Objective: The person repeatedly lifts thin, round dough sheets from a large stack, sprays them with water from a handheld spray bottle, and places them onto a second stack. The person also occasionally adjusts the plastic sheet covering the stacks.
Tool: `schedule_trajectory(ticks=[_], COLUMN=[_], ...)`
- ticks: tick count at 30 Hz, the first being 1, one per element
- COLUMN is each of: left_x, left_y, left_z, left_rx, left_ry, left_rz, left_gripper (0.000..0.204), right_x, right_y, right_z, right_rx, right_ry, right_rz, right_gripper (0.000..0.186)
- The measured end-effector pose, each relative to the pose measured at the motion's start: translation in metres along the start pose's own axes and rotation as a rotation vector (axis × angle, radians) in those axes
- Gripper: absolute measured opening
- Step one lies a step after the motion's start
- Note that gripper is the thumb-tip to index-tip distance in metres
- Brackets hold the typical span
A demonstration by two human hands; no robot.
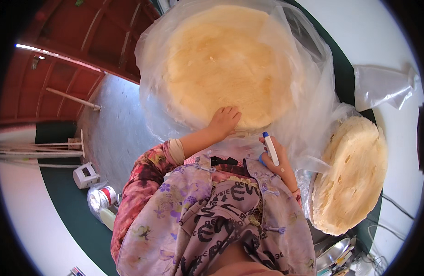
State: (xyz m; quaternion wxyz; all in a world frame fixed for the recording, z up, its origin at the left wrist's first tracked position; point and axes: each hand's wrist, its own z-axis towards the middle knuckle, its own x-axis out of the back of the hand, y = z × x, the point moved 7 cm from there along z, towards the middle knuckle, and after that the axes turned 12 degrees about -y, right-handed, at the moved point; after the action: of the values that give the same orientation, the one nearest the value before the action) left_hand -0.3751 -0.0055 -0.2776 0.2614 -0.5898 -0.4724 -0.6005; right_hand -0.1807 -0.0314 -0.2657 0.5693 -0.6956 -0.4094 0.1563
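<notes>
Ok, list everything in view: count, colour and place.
big slab: one, pale yellow, top centre
second slab: one, cream, right
plastic sheeting: count unclear, clear, around big slab
bag: one, clear, upper right
pen: one, white and blue, centre
door panels: at least two, red, upper left
pole: one, light brown, left
rods: several, whitish, left
container: one, white, left
tub: one, red and white, left
bowl: one, silver, lower right
cables: several, dark and white, right
floor: one, grey, left
walls: count unclear, white and green, both sides
clothes: several, purple and red, lower centre
left hand: one, bare, fingers on big slab
right hand: one, bare, fingers around pen
</notes>
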Motion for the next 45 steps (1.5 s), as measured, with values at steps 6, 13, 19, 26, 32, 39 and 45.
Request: schedule_trajectory(ticks=[6, 13, 19, 26, 32, 39, 45], left_x=[-0.019, -0.012, -0.014, 0.039, 0.102, 0.169, 0.212], left_y=[-0.005, 0.017, 0.004, -0.012, -0.026, -0.037, -0.030], left_z=[0.004, 0.009, 0.015, 0.026, 0.039, 0.045, 0.047], left_rx=[-0.074, -0.004, 0.051, 0.077, 0.148, 0.190, 0.106], left_ry=[-0.075, 0.264, 0.187, 0.115, 0.091, 0.130, 0.211], left_rz=[-0.073, 0.323, 0.250, 0.168, 0.134, 0.071, 0.103], left_gripper=[0.051, 0.030, 0.025, 0.022, 0.020, 0.032, 0.028], right_x=[0.000, 0.032, 0.058, 0.084, 0.062, 0.027, 0.020], right_y=[0.041, 0.056, 0.066, 0.059, -0.012, -0.049, -0.083], right_z=[0.005, -0.001, -0.009, -0.016, -0.017, 0.041, 0.097], right_rx=[0.096, 0.158, 0.130, 0.123, 0.252, 0.407, 0.426], right_ry=[0.090, 0.363, 0.434, 0.500, 0.196, 0.097, 0.135], right_rz=[0.249, 0.314, 0.297, 0.266, -0.038, -0.262, -0.449], right_gripper=[0.053, 0.049, 0.059, 0.057, 0.046, 0.045, 0.025])
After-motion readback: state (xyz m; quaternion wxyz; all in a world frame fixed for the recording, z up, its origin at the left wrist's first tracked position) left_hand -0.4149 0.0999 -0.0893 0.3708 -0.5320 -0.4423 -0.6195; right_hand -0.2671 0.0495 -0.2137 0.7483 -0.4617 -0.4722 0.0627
